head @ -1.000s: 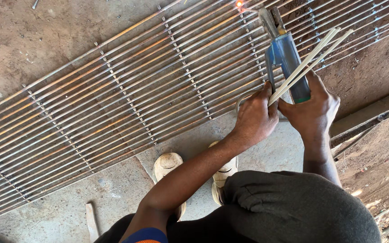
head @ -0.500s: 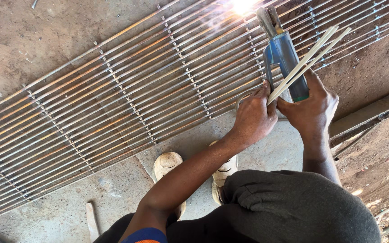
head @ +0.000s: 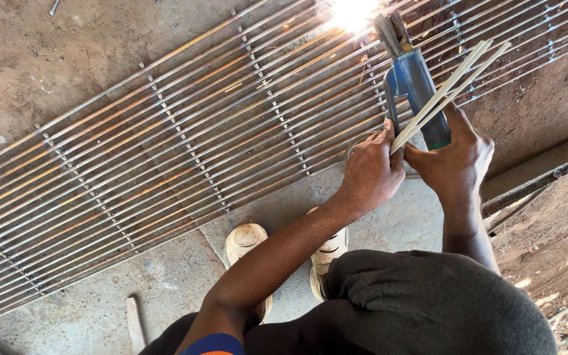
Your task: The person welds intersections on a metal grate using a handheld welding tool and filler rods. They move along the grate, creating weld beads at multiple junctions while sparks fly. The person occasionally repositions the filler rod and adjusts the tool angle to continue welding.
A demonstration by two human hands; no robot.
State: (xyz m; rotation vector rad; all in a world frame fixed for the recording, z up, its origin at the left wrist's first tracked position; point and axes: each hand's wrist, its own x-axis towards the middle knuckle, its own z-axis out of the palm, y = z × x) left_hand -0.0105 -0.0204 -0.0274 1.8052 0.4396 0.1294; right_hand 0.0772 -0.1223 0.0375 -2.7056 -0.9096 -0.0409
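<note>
Gripping the blue welding holder, the right hand stays wrapped around its handle, tip aimed up and away at the metal grate. Just beside it, the left hand pinches a bundle of pale rods that cross over the holder. Beyond the holder's tip, the spark glares far brighter and wider than half a second ago; both hands have barely shifted.

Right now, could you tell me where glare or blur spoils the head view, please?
In the head view, white glare from the welding spark burns out the metal grille beside the blue electrode holder in the right hand; the left hand with its pale rods stays sharp; the bottom right corner lies in dim shadow.
</note>
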